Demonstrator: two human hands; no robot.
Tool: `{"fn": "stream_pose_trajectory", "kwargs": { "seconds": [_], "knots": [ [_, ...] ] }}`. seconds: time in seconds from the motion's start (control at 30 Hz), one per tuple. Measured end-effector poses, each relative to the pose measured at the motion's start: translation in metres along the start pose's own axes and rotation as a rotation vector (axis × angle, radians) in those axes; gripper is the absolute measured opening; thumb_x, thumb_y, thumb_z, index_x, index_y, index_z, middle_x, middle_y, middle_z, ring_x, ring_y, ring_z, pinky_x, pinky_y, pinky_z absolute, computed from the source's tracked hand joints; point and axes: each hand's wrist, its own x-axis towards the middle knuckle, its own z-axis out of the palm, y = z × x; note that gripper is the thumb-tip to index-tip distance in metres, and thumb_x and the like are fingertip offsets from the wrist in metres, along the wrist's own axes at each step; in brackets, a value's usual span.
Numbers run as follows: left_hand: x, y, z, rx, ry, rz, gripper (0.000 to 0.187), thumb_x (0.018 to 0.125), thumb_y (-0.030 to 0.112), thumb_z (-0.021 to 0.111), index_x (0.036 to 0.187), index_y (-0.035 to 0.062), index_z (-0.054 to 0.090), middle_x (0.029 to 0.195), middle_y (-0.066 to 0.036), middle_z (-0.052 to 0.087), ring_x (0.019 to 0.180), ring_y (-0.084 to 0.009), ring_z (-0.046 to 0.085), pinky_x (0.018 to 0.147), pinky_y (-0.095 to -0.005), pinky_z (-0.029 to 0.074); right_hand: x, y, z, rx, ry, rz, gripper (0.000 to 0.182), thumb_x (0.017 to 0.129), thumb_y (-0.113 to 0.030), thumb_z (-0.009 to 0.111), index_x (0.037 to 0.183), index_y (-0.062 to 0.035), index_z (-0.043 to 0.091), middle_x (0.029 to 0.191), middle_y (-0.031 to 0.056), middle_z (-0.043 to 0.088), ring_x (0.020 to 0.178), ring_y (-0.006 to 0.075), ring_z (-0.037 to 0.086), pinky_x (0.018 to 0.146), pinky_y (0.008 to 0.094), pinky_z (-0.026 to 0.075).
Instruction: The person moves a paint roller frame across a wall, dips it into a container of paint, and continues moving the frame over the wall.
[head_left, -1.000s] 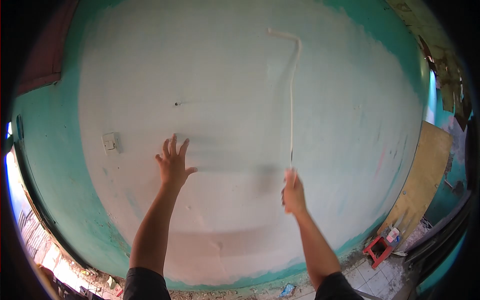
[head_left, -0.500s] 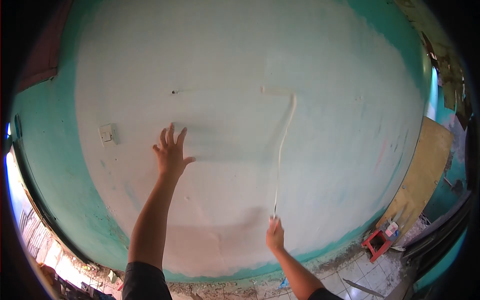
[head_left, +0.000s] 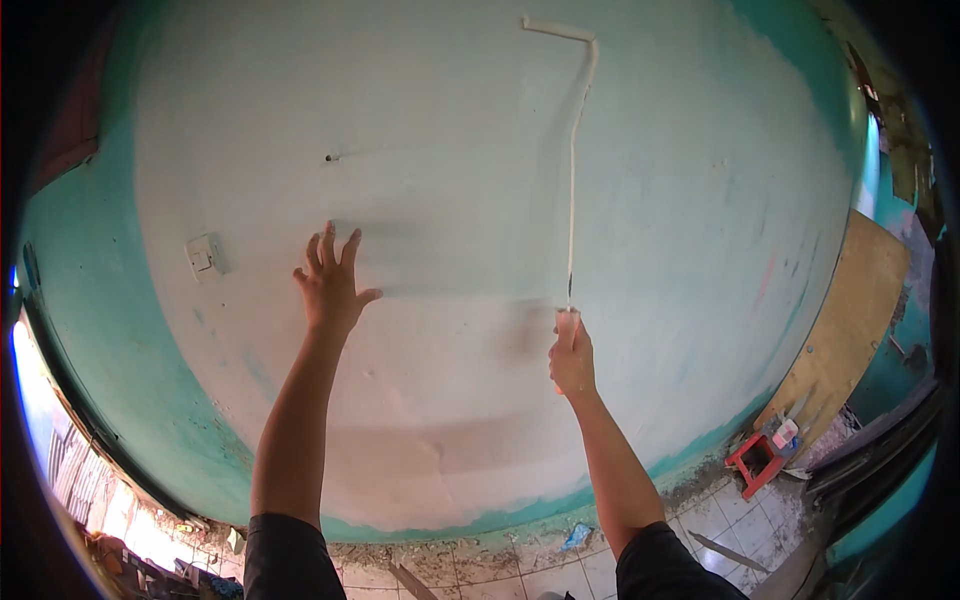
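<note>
A long-handled paint roller (head_left: pixel 572 190) stands nearly upright in front of the wall, its white roller head against the surface near the top of the view. My right hand (head_left: pixel 573 362) is wrapped round its pale pinkish grip. On the left, my left hand (head_left: pixel 330 285) has its fingers spread, fingertips at the wall. The wall (head_left: pixel 450 370) is mostly whitish, with turquoise paint along its borders. A white light switch (head_left: pixel 204 258) sits left of my left hand, and a small dark hole (head_left: pixel 331 158) lies above it.
At the lower right, a red stool (head_left: pixel 757 464) carries small items beside a leaning wooden board (head_left: pixel 840 310). White floor tiles (head_left: pixel 730 520) run along the wall's base, with a blue scrap (head_left: pixel 577 536) on them. Assorted clutter (head_left: pixel 150 575) lies at the lower left.
My right hand has risen, carrying the roller head up the wall from mid-height to near the top of the view. My left hand stays spread at the wall; the view has shifted slightly.
</note>
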Motion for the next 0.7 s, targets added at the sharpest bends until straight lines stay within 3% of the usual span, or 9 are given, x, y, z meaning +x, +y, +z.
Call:
{"fn": "stream_pose_trajectory", "kwargs": {
  "seconds": [0.1, 0.13, 0.17, 0.2, 0.3, 0.4, 0.5, 0.67, 0.7],
  "knots": [
    [0.000, 0.001, -0.001, -0.008, -0.010, -0.007, 0.107, 0.074, 0.056, 0.089, 0.161, 0.0272, 0.033, 0.170, -0.010, 0.023, 0.154, -0.0338, 0.025, 0.101, -0.0594, 0.045, -0.047, 0.073, 0.013, -0.125, 0.167, -0.197, 0.050, 0.110, -0.046, 0.040, 0.120, -0.0008, 0.059, 0.082, 0.0132, 0.062, 0.071, 0.0260, 0.061, 0.067, 0.0393, 0.051],
    [0.000, 0.001, -0.001, -0.006, -0.014, -0.006, 0.107, 0.074, 0.056, 0.089, 0.161, 0.0272, 0.033, 0.170, -0.010, 0.023, 0.154, -0.0338, 0.025, 0.101, -0.0594, 0.045, -0.079, 0.089, 0.011, -0.111, 0.098, -0.082, 0.047, 0.110, -0.042, 0.042, 0.121, 0.0013, 0.059, 0.085, 0.0187, 0.063, 0.077, 0.0336, 0.061, 0.074, 0.0450, 0.050],
    [-0.001, 0.001, -0.002, -0.010, -0.020, -0.011, 0.106, 0.075, 0.056, 0.088, 0.161, 0.0285, 0.033, 0.170, -0.009, 0.023, 0.154, -0.0336, 0.025, 0.103, -0.0605, 0.045, -0.112, 0.125, 0.010, -0.145, 0.087, -0.045, 0.046, 0.109, -0.042, 0.048, 0.125, 0.0002, 0.059, 0.092, 0.0308, 0.068, 0.091, 0.0515, 0.067, 0.075, 0.0528, 0.052],
    [-0.001, 0.001, -0.002, -0.016, -0.025, -0.014, 0.105, 0.076, 0.056, 0.088, 0.161, 0.0298, 0.033, 0.171, -0.008, 0.023, 0.154, -0.0335, 0.026, 0.104, -0.0616, 0.045, -0.149, 0.174, 0.009, -0.163, 0.055, -0.001, 0.044, 0.110, -0.040, 0.044, 0.121, -0.0004, 0.060, 0.081, 0.0207, 0.062, 0.071, 0.0351, 0.061, 0.067, 0.0451, 0.050],
    [0.001, -0.001, 0.000, -0.007, -0.014, -0.002, 0.106, 0.076, 0.057, 0.087, 0.162, 0.0295, 0.032, 0.170, -0.009, 0.023, 0.154, -0.0340, 0.025, 0.104, -0.0609, 0.045, -0.235, 0.217, -0.006, -0.260, 0.008, 0.161, 0.046, 0.109, -0.042, 0.045, 0.122, -0.0006, 0.060, 0.079, 0.0203, 0.063, 0.072, 0.0381, 0.067, 0.067, 0.0461, 0.052],
    [0.002, -0.003, 0.002, -0.012, -0.013, 0.010, 0.105, 0.076, 0.057, 0.087, 0.162, 0.0294, 0.032, 0.171, -0.009, 0.023, 0.154, -0.0342, 0.025, 0.103, -0.0605, 0.044, -0.225, 0.223, -0.007, -0.219, 0.039, 0.096, 0.047, 0.109, -0.044, 0.046, 0.122, -0.0008, 0.060, 0.075, 0.0185, 0.061, 0.066, 0.0336, 0.063, 0.064, 0.0449, 0.051],
    [0.001, -0.003, 0.003, -0.013, -0.002, 0.012, 0.105, 0.076, 0.058, 0.087, 0.162, 0.0295, 0.032, 0.171, -0.010, 0.023, 0.154, -0.0341, 0.026, 0.103, -0.0604, 0.044, -0.151, 0.156, -0.001, -0.150, 0.032, 0.004, 0.048, 0.110, -0.043, 0.043, 0.123, 0.0003, 0.060, 0.072, 0.0132, 0.054, 0.061, 0.0227, 0.053, 0.060, 0.0409, 0.046],
    [0.001, -0.001, 0.002, 0.003, -0.014, 0.004, 0.104, 0.077, 0.058, 0.087, 0.161, 0.0293, 0.033, 0.171, -0.009, 0.022, 0.154, -0.0334, 0.026, 0.103, -0.0605, 0.044, -0.049, 0.033, 0.007, -0.067, 0.104, -0.153, 0.049, 0.111, -0.043, 0.040, 0.125, 0.0008, 0.059, 0.082, 0.0133, 0.055, 0.068, 0.0201, 0.052, 0.064, 0.0376, 0.047],
    [0.001, -0.001, 0.001, -0.007, -0.015, 0.000, 0.104, 0.077, 0.057, 0.087, 0.161, 0.0292, 0.033, 0.171, -0.009, 0.022, 0.154, -0.0332, 0.026, 0.103, -0.0605, 0.044, -0.043, 0.024, 0.006, -0.035, 0.066, -0.073, 0.051, 0.110, -0.044, 0.043, 0.128, 0.0010, 0.058, 0.090, 0.0235, 0.061, 0.081, 0.0348, 0.060, 0.072, 0.0441, 0.050]
  ]
}}
